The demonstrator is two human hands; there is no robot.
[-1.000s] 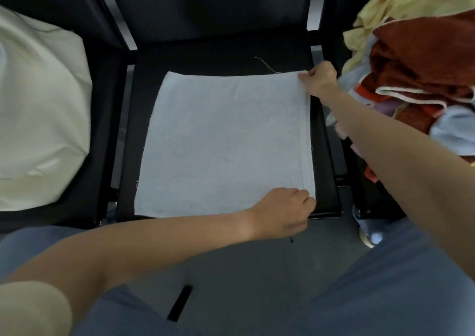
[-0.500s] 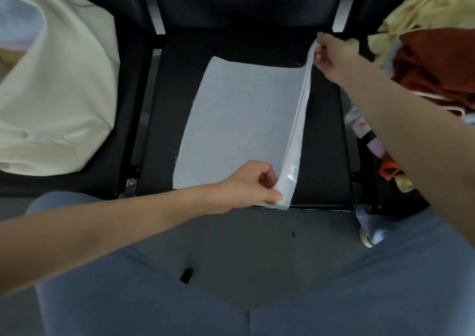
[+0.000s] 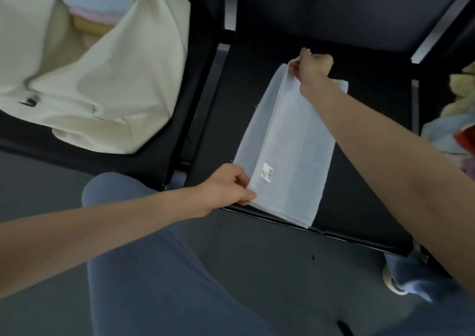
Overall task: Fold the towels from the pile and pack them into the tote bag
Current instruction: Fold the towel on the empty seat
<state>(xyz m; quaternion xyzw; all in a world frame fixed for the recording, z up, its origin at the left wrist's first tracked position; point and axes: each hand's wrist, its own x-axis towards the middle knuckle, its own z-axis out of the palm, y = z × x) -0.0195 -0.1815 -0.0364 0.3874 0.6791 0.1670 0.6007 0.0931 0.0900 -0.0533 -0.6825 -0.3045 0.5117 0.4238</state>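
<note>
A pale blue towel (image 3: 295,145) lies on the middle black seat (image 3: 359,156), folded over on itself into a narrow strip with a small label showing near its front edge. My left hand (image 3: 228,189) pinches the towel's near left corner. My right hand (image 3: 312,64) pinches its far corner, lifted a little off the seat. The cream tote bag (image 3: 108,84) slumps on the left seat, its mouth open; folded blue, pink and yellow towels (image 3: 95,9) show inside. The towel pile (image 3: 460,120) sits at the right edge, mostly out of frame.
The seats are joined in a row with metal frame bars (image 3: 203,84) between them. My knees in blue trousers (image 3: 159,271) fill the lower view, above grey floor. A shoe (image 3: 401,276) shows under the seat's front right.
Both hands lifted the towel's right edge and carried it leftward over the rest, halving its width. The view swung left, bringing the tote bag's open mouth into sight.
</note>
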